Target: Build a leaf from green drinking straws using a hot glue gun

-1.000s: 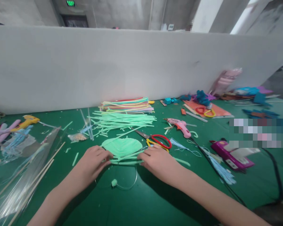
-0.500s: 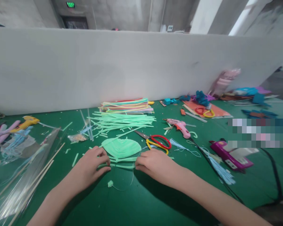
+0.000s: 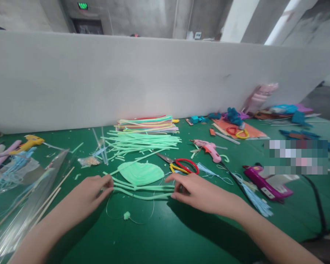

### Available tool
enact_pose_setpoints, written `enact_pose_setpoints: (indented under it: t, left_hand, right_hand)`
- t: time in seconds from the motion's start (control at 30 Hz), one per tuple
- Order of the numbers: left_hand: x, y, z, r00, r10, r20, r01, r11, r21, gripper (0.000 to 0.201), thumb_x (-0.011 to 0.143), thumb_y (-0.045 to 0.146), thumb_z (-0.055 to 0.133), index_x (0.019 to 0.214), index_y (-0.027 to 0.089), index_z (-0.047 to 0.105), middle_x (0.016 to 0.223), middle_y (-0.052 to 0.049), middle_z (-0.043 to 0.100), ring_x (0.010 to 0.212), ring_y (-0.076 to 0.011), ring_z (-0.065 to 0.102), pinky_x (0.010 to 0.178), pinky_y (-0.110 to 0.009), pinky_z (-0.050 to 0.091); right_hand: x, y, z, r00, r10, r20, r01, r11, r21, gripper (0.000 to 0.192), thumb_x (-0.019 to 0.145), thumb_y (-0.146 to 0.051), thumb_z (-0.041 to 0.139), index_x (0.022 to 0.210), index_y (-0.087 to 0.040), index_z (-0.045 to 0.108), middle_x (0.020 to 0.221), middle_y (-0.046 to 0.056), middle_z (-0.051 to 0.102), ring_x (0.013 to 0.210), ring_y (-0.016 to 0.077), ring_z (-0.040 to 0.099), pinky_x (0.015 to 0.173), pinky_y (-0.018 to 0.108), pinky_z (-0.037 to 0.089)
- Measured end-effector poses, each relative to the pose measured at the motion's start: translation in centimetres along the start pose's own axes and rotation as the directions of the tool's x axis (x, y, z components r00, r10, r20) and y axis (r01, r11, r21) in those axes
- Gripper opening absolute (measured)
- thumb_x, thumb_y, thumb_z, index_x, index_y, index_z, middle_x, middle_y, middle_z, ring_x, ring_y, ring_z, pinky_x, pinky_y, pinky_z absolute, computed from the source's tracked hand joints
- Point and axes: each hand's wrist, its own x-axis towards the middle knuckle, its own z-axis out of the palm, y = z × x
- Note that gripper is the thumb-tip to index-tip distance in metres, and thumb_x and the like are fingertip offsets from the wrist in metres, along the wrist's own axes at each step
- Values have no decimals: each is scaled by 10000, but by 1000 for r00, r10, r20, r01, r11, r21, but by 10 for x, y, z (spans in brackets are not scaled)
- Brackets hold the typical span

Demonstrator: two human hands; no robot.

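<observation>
Hold the green strips (image 3: 143, 189) flat at both ends: the left hand (image 3: 89, 196) pinches their left tips, the right hand (image 3: 198, 192) presses their right tips with spread fingers, so the hands stand well apart with the strips between them. Keep the strips parallel and level, just at 6 o'clock of the green leaf (image 3: 141, 173), and avoid snagging the thin wire loop (image 3: 130, 212) lying nearer the person. Scissors (image 3: 181, 165) lie at 2 o'clock of the right hand, a pink glue gun (image 3: 209, 148) beyond them. The green mat (image 3: 165, 234) carries loose strip piles (image 3: 143, 141) at 12 o'clock; a grey partition (image 3: 154, 77) closes the bench behind
</observation>
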Motion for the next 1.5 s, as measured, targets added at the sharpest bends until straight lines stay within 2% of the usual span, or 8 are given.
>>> enact_pose_setpoints:
  t: [0.2,0.4,0.53,0.73,0.87,1.0,1.1,1.5]
  left_hand:
    - [4,10,-12,976,-44,-212,25,995,-92,309,869,516,511,861,262,686,845,-21,736,674,-197,648,616,-272,460]
    - [1,29,-17,983,-46,-179,-26,925,-378,255,780,527,669,804,285,748,779,-13,759,718,-203,697,627,-244,506]
    - [0,31,-17,983,5,-183,-82,906,-416,195,798,475,681,831,300,762,827,-14,760,765,-198,703,697,-255,526]
    - [7,29,-4,912,-67,-404,-117,903,-413,206,815,457,665,799,263,731,853,-25,711,780,-181,658,652,-239,497]
    - [14,37,14,908,-184,-377,-21,878,-478,254,844,473,620,837,231,695,736,0,678,611,-144,598,549,-224,460]
    - [16,45,24,880,-232,-414,-35,839,-543,252,842,465,629,836,223,701,711,12,687,612,-139,616,580,-218,482]
    - [16,46,25,854,-277,-440,-46,802,-595,255,791,468,689,837,219,718,781,-5,733,672,-158,668,629,-225,520]
    - [15,48,21,773,-364,-520,-76,761,-645,266,766,463,725,833,206,716,751,-14,745,654,-176,700,648,-268,571]
  right_hand:
    - [-4,-17,-18,986,-80,149,33,955,296,249,945,-325,540,1164,-240,624,907,9,687,755,133,604,612,220,422]
    - [18,-28,1,942,-185,280,-65,720,691,326,960,-375,522,1061,-129,709,962,86,689,805,131,636,732,248,498]
    - [34,-38,12,972,-155,179,-41,634,772,258,892,-319,638,1072,-146,702,913,66,686,837,144,638,789,276,510]
    - [59,-53,15,986,-112,-123,165,761,627,188,926,-326,584,981,-196,709,870,32,667,814,147,617,746,271,490]
    - [74,-59,19,952,-134,-274,254,846,469,172,912,-339,605,979,-227,716,1060,40,644,840,141,612,710,254,478]
    - [79,-61,24,961,-149,-232,261,764,590,219,949,-321,540,1085,-222,681,891,12,671,688,123,627,649,248,498]
    - [81,-59,27,960,-131,-246,258,751,608,239,953,-314,530,1085,-184,681,915,30,686,676,127,637,660,255,507]
    - [78,-61,22,912,-344,-224,392,891,228,201,943,-180,524,963,-172,723,799,30,680,752,152,604,693,245,435]
